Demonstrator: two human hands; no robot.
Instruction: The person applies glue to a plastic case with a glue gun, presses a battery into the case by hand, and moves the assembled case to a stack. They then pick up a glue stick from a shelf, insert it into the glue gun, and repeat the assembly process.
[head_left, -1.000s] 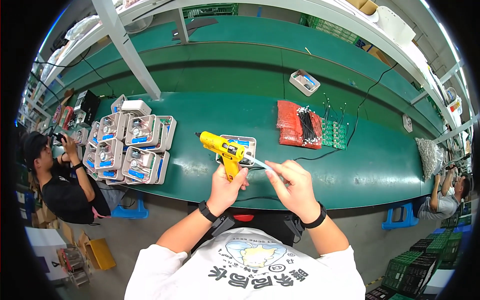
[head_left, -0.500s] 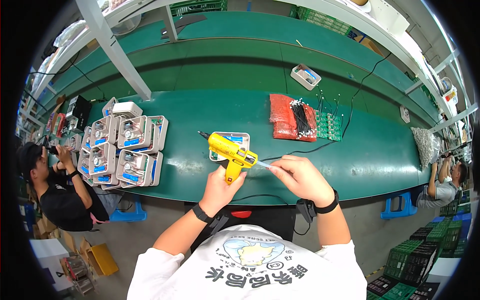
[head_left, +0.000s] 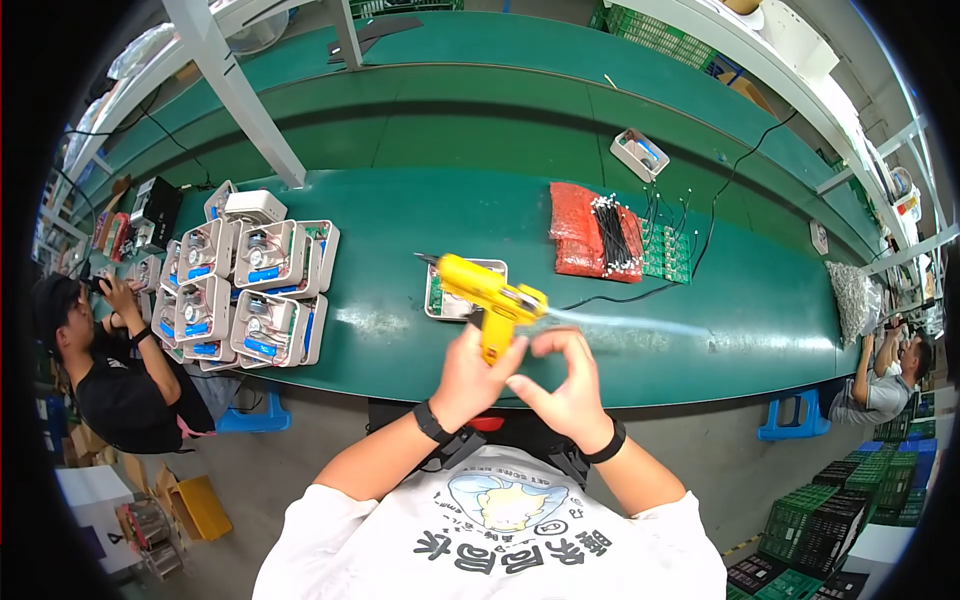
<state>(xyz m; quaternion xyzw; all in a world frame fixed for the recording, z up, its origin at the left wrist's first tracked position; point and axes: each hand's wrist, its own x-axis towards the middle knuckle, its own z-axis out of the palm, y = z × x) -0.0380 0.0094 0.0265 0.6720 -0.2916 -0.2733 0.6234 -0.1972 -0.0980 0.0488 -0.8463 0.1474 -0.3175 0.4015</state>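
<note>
My left hand (head_left: pixel 470 376) is wrapped round the grip of a yellow glue gun (head_left: pixel 478 284), its nozzle pointing to the far left. A long translucent glue stick (head_left: pixel 630 322), smeared by motion, sticks out of the gun's rear toward the right. Close to the handle, my right hand (head_left: pixel 568 388) holds nothing; its thumb and fingers are apart in a curved shape below the stick. Under the gun, partly hidden by it, a pale open box (head_left: pixel 432 308) with a green circuit board and something blue lies on the green table (head_left: pixel 400 370).
Stacked pale boxes (head_left: pixel 268 330) with speakers and blue batteries stand at left. Red bubble wrap (head_left: pixel 572 262), black cables (head_left: pixel 612 235) and green circuit boards (head_left: pixel 667 252) lie at right. Another pale box (head_left: pixel 640 155) sits farther back. Co-workers sit at both table ends.
My right hand has let go of the glue stick and drawn in beside the gun's handle. More of the stick now shows. The gun has shifted slightly right.
</note>
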